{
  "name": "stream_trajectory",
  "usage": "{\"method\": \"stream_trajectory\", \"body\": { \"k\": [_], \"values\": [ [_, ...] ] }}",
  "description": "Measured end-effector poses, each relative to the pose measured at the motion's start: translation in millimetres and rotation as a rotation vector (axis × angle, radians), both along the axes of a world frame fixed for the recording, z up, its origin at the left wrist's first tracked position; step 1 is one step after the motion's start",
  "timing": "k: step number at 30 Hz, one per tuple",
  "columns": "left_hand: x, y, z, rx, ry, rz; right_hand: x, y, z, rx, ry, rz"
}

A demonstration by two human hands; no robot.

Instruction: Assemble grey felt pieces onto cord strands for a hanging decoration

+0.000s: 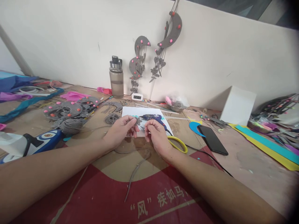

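My left hand (122, 129) pinches a small grey felt cutout (138, 121) between thumb and fingers. Close to its right, my right hand (156, 133) has its fingertips pressed together; whatever they hold is too small to make out. Behind both hands a blue glue gun (151, 117) lies on a white sheet (127, 111). Yellow scissor handles (181, 148) rest beside my right wrist. A grey cord (134, 174) trails over the cardboard below my hands. A coil of grey cord (112, 118) sits behind my left hand.
Grey moon-shaped felt pieces (70, 109) and a ball of cord (71, 125) are piled at left, near a blue-and-white device (50, 140). A water bottle (116, 81) stands by the wall. A black phone (213, 140) lies at right. Moon hangings (175, 29) hang behind.
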State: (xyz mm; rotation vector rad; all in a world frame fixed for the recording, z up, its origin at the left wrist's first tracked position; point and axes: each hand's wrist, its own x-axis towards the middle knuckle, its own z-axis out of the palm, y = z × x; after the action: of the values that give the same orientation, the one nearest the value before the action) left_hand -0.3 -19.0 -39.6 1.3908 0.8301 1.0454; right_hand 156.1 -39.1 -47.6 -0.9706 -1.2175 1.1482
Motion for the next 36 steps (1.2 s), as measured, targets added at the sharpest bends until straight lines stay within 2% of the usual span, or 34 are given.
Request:
{"method": "stream_trajectory", "body": {
  "k": [8,11,16,22,26,29,32,36],
  "values": [
    [0.8,0.7,0.3,-0.03,-0.037,-0.013,0.2,0.2,0.1,0.024,0.006,-0.018],
    [1.0,0.6,1.0,-0.02,-0.001,-0.023,-0.4,-0.6,2.5,0.029,-0.041,-0.043],
    [0.3,-0.3,2.4,-0.022,0.012,-0.044,1.3,-1.8,3.2,0.016,-0.199,0.001],
    [-1.5,-1.9,2.1,-0.032,0.029,-0.1,2.2,-2.6,4.1,0.047,-0.188,-0.03],
    [-1.5,0.9,-0.7,-0.029,-0.043,-0.036,1.4,-2.9,5.0,0.074,-0.168,-0.103],
    [-1.3,4.3,-3.5,-0.022,-0.128,0.027,0.4,-3.9,4.1,0.123,-0.238,-0.138],
    [-0.8,5.6,-5.2,-0.002,-0.118,0.021,-1.2,-6.1,4.0,0.099,-0.354,-0.103],
    [0.2,3.1,-4.5,0.014,-0.08,-0.025,-2.8,-9.0,6.8,0.039,-0.384,-0.089]
  ]
}}
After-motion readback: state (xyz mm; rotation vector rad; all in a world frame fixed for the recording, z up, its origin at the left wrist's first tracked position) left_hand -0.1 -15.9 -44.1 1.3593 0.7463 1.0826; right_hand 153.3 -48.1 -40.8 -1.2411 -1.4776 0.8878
